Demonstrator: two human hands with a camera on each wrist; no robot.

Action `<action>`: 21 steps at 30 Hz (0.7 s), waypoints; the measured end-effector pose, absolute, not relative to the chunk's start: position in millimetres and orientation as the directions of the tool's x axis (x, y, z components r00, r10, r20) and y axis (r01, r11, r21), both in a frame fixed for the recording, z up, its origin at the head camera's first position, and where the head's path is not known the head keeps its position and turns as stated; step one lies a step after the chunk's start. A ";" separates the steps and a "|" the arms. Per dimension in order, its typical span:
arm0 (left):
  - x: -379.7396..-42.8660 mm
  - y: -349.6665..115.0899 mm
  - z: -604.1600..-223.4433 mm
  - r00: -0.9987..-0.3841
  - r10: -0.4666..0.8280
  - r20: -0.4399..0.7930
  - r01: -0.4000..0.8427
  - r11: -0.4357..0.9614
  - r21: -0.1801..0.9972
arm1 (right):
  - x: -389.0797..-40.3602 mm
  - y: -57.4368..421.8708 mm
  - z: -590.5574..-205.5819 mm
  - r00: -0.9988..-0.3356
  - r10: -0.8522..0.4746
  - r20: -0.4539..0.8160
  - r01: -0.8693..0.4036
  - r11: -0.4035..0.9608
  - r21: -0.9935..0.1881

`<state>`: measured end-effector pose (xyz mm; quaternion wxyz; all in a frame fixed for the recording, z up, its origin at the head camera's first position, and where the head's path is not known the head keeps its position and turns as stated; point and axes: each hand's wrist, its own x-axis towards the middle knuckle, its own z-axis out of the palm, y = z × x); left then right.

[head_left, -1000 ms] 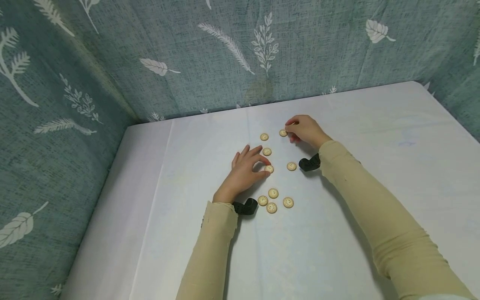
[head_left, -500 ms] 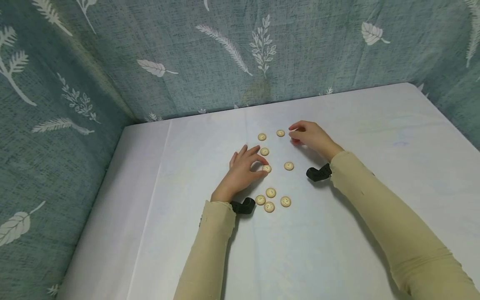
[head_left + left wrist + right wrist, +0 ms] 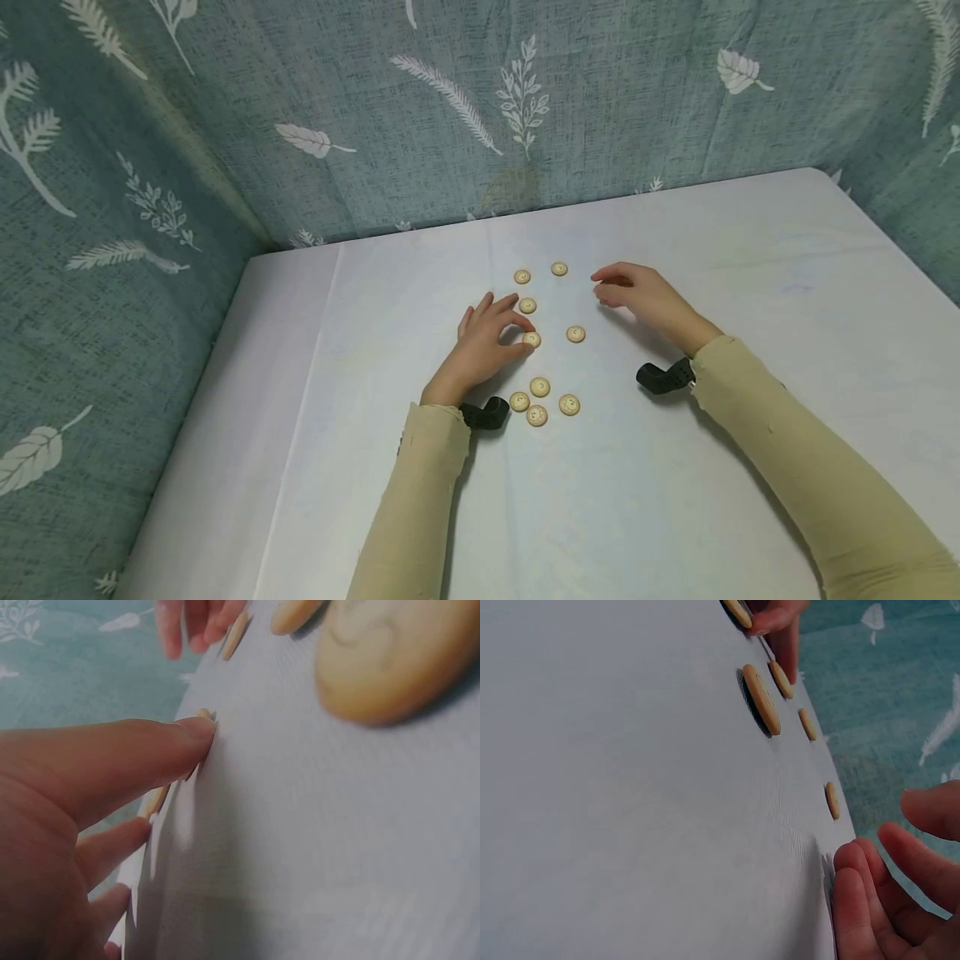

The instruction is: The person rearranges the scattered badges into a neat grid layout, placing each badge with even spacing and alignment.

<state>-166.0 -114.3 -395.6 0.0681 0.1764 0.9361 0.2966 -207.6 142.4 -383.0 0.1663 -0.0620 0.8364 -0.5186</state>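
Note:
Several round cream buttons lie scattered on a white tabletop (image 3: 675, 500). My left hand (image 3: 522, 337) rests on the table and pinches one button (image 3: 532, 340) between thumb and index finger. In the left wrist view the thumb tip (image 3: 196, 729) touches that button's edge (image 3: 204, 714). My right hand (image 3: 609, 284) hovers just above the table with loosely curled fingers (image 3: 870, 900) and holds nothing. It sits right of the far button (image 3: 558, 268) and beyond another button (image 3: 575, 333). A cluster of buttons (image 3: 540, 387) lies by my left wrist.
Teal leaf-patterned cloth (image 3: 450, 117) walls the table at the back and left. Black wrist-camera mounts (image 3: 487, 412) (image 3: 663, 377) sit under both wrists. The table's left edge (image 3: 225, 350) runs close to the cloth.
My right hand let go of the far button and drew back to the right and toward me. The left hand and the buttons stayed put.

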 end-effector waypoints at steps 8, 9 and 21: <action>-165.2 -115.7 -399.2 -0.931 0.364 -0.015 0.287 0.759 0.584 | -181.6 149.3 -383.3 -0.938 -0.299 -0.175 0.084 0.296 -0.951; -164.8 -116.0 -399.8 -0.932 0.363 -0.016 0.286 0.758 0.587 | -178.9 149.2 -382.9 -0.938 -0.302 -0.169 0.079 0.288 -0.954; -167.2 -115.3 -398.3 -0.927 0.374 -0.018 0.295 0.759 0.580 | -160.7 141.7 -383.0 -0.911 -0.385 -0.149 0.032 0.295 -0.955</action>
